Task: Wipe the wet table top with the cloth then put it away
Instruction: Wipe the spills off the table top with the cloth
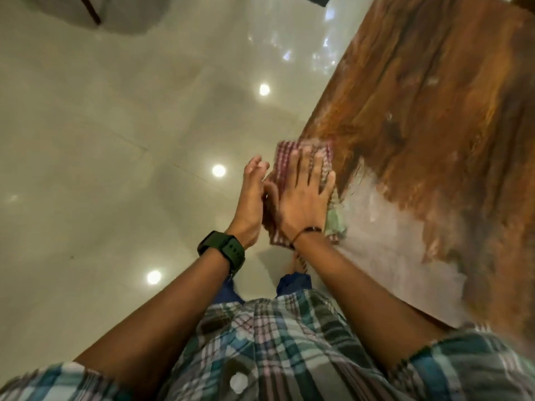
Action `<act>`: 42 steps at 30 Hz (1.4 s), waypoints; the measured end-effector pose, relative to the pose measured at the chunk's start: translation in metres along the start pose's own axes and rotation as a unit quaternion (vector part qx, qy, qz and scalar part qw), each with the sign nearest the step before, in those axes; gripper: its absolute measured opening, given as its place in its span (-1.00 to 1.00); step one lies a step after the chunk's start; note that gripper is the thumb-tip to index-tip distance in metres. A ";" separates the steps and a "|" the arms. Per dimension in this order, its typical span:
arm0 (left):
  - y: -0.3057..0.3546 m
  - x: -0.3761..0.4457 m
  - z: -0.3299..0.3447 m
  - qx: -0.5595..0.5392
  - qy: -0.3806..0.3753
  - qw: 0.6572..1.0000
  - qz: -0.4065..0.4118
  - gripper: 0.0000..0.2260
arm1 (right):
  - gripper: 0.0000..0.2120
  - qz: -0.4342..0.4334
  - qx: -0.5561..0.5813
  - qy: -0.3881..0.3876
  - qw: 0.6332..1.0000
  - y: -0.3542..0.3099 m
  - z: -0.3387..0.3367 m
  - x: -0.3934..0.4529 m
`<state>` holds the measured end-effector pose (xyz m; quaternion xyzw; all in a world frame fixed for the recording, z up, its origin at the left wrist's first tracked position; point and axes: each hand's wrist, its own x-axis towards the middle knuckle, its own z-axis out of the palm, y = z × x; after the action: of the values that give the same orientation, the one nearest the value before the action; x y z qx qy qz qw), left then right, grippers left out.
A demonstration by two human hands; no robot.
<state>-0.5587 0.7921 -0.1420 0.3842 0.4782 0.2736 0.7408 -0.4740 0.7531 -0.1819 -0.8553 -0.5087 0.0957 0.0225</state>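
Note:
A checked red-and-white cloth (pixel 285 157) lies folded over the left edge of the wooden table top (pixel 434 96). My right hand (pixel 307 195) presses flat on the cloth with straight, spread fingers. My left hand (pixel 253 198) is held edge-on just off the table's edge, fingers straight, touching the part of the cloth that hangs over. A pale, wet-looking patch (pixel 385 250) covers the table near my right forearm.
A glossy pale tiled floor (pixel 115 140) with bright light reflections fills the left side. A chair leg (pixel 91 8) and a grey shape stand at the top left. My foot (pixel 298 263) shows below the hands.

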 end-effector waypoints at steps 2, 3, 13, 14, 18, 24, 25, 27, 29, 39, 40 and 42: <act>0.001 -0.004 -0.002 0.066 -0.048 0.997 0.006 -0.61 | -0.34 -0.028 -0.010 -0.020 0.999 -0.007 0.006 -0.033; 0.000 -0.005 -0.004 0.096 -0.067 0.993 0.013 -0.63 | -0.36 -0.039 -0.016 -0.026 0.999 -0.006 0.008 -0.038; 0.003 0.006 -0.026 0.180 -0.161 0.970 0.008 -0.62 | -0.30 0.021 -0.016 -0.016 1.000 0.000 0.003 -0.013; 0.002 0.005 -0.025 0.176 -0.167 0.970 -0.003 -0.61 | -0.31 0.039 -0.018 -0.016 0.999 0.003 0.001 -0.003; -0.007 0.006 -0.026 0.143 -0.162 0.976 -0.038 -0.49 | -0.40 0.128 -0.007 -0.001 0.992 0.023 -0.008 0.060; 0.007 0.013 -0.030 0.053 -0.132 0.985 -0.095 -0.49 | -0.38 0.174 0.008 0.002 0.985 0.023 -0.021 0.111; 0.008 0.014 -0.032 0.037 -0.126 0.986 -0.104 -0.48 | -0.37 0.166 0.007 0.000 0.986 0.019 -0.021 0.102; 0.010 0.017 -0.034 -0.008 -0.113 0.986 -0.119 -0.43 | -0.35 0.128 0.000 -0.014 0.992 0.006 -0.015 0.070; 0.013 0.022 -0.038 -0.047 -0.100 0.986 -0.129 -0.40 | -0.32 0.073 -0.010 -0.025 0.997 -0.014 -0.004 0.021; 0.012 0.033 -0.039 -0.069 -0.080 0.983 -0.148 -0.41 | -0.31 -0.069 -0.034 -0.039 0.996 -0.006 0.005 -0.028; 0.013 0.033 -0.039 -0.060 -0.083 0.984 -0.147 -0.42 | -0.33 -0.055 -0.032 -0.047 0.997 0.000 0.001 -0.014; 0.013 0.032 -0.038 -0.030 -0.087 0.986 -0.141 -0.45 | -0.36 -0.008 -0.023 -0.042 0.999 0.016 -0.009 0.024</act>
<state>-0.5811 0.8358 -0.1567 0.3126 0.4529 0.1458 0.8221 -0.4471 0.7670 -0.1791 -0.8468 -0.5180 0.1199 -0.0174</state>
